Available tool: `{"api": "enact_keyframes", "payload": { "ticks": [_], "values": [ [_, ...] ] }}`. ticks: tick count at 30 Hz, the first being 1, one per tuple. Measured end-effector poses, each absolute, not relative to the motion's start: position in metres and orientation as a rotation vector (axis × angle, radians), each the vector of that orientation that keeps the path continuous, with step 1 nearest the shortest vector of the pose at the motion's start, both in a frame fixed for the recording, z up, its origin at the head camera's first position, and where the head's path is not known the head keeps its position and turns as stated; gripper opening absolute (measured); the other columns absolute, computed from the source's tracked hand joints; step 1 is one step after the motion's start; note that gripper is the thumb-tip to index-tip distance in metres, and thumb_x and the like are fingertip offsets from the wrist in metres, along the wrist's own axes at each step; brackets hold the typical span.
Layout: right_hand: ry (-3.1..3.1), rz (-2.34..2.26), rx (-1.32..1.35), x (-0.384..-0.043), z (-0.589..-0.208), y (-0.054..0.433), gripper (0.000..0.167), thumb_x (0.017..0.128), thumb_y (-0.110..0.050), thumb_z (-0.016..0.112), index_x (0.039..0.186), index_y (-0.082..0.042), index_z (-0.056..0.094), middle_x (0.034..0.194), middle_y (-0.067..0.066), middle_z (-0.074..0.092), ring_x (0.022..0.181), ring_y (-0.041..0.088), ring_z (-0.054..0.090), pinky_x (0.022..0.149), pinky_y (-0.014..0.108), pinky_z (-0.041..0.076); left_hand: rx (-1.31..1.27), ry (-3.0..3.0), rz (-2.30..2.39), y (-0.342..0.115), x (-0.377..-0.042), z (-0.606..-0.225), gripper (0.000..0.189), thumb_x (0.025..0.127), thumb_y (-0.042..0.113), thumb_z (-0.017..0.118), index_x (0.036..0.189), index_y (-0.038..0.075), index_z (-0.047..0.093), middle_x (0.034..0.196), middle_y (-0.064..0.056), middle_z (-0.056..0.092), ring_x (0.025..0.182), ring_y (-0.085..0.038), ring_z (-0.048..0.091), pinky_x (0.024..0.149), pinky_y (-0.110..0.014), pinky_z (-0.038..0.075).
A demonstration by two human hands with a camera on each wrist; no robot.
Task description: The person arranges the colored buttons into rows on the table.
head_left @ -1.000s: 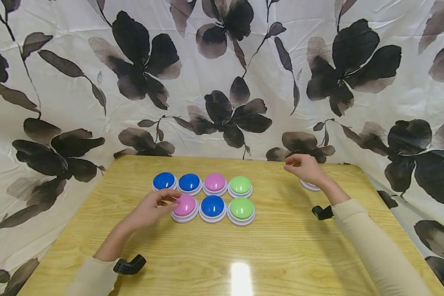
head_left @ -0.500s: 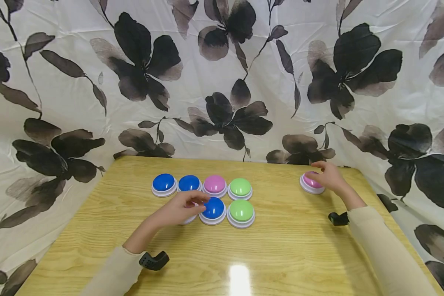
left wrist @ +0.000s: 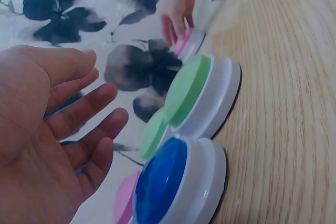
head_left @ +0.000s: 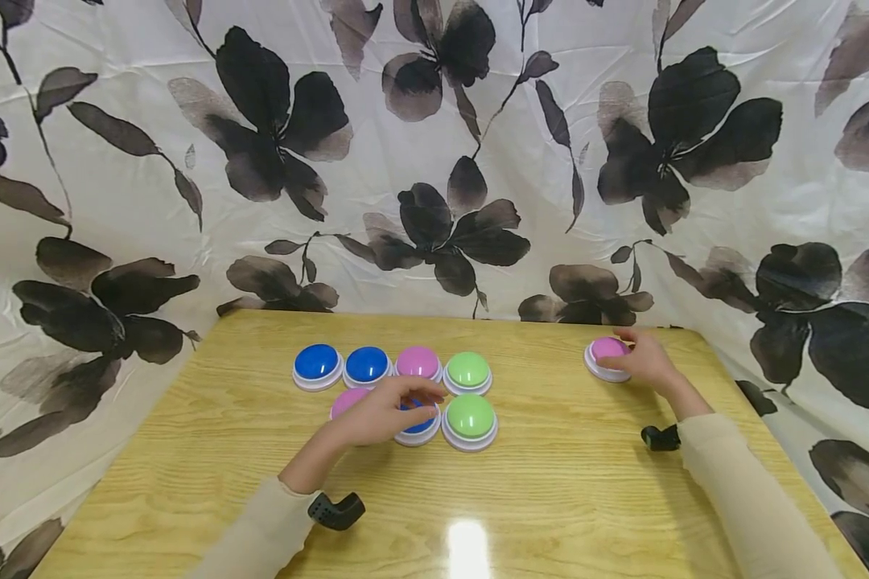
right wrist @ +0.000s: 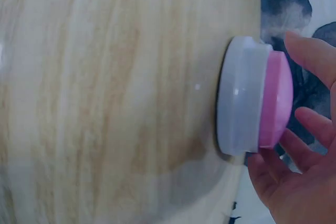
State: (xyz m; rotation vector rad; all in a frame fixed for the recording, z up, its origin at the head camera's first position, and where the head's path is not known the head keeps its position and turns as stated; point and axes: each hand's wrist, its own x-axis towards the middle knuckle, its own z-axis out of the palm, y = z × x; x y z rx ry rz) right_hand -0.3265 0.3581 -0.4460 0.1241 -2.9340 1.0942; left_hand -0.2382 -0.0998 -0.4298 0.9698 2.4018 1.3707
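In the head view my left hand (head_left: 380,414) hovers over the front row of dome push buttons, its fingers loosely bent and holding nothing. Below it is a blue button (left wrist: 160,182), partly covered in the head view. A pink button (head_left: 348,400) shows behind that hand, and a green button (head_left: 471,416) sits just right of its fingertips. Far right, my right hand (head_left: 646,359) is at a lone pink button (right wrist: 275,100) on a white base. Its lower fingers reach the button's edge, while the thumb is spread apart from it in the right wrist view.
Behind the front row stand two blue buttons (head_left: 316,363), a pink button (head_left: 418,363) and a green button (head_left: 467,370). All rest on a wooden table (head_left: 550,498). A floral cloth (head_left: 434,121) hangs behind the table's far edge.
My left hand has moved right, from the front pink button to over the blue one. My right hand has moved right and down to the lone pink button, which stays in place.
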Motion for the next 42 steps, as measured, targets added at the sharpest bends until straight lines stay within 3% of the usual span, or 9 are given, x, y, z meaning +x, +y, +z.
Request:
{"api": "enact_keyframes", "payload": {
  "ticks": [3, 12, 34, 42],
  "values": [
    [-2.931, 1.099, 0.106, -0.324, -0.451, 0.359, 0.081, 0.079, -0.023, 0.081, 0.138, 0.015, 0.039, 0.135, 0.036, 0.043, 0.121, 0.048, 0.043, 0.101, 0.056, 0.037, 0.985, 2.381, 1.385, -0.093, -0.238, -0.43, 0.031, 0.096, 0.019, 0.063, 0.123, 0.003, 0.064, 0.113, -0.006, 0.066, 0.1, -0.014, 0.06, 0.087, -0.036, 0.05],
    [-2.947, 1.127, 0.044, -0.321, -0.46, 0.363, 0.088, 0.08, -0.025, 0.081, 0.139, 0.018, 0.031, 0.135, 0.039, 0.039, 0.122, 0.05, 0.041, 0.102, 0.057, 0.035, 0.973, 2.397, 1.36, -0.083, -0.24, -0.43, 0.03, 0.096, 0.016, 0.063, 0.123, 0.003, 0.064, 0.115, -0.008, 0.066, 0.1, -0.012, 0.06, 0.085, -0.034, 0.05],
    [-2.897, 1.288, 0.051, -0.309, -0.47, 0.363, 0.09, 0.074, -0.028, 0.086, 0.138, 0.013, 0.038, 0.131, 0.035, 0.045, 0.118, 0.047, 0.046, 0.098, 0.055, 0.04, 1.025, 2.323, 1.357, -0.061, -0.242, -0.434, 0.026, 0.096, 0.013, 0.062, 0.12, 0.003, 0.065, 0.11, -0.009, 0.066, 0.098, -0.014, 0.059, 0.085, -0.031, 0.048],
    [-2.928, 1.36, 0.062, -0.299, -0.466, 0.355, 0.088, 0.076, -0.025, 0.085, 0.14, 0.012, 0.036, 0.133, 0.033, 0.046, 0.118, 0.043, 0.049, 0.095, 0.047, 0.045, 1.047, 2.28, 1.355, -0.052, -0.241, -0.436, 0.027, 0.097, 0.012, 0.06, 0.122, 0.003, 0.063, 0.11, -0.007, 0.067, 0.099, -0.012, 0.059, 0.086, -0.032, 0.049]
  ]
}}
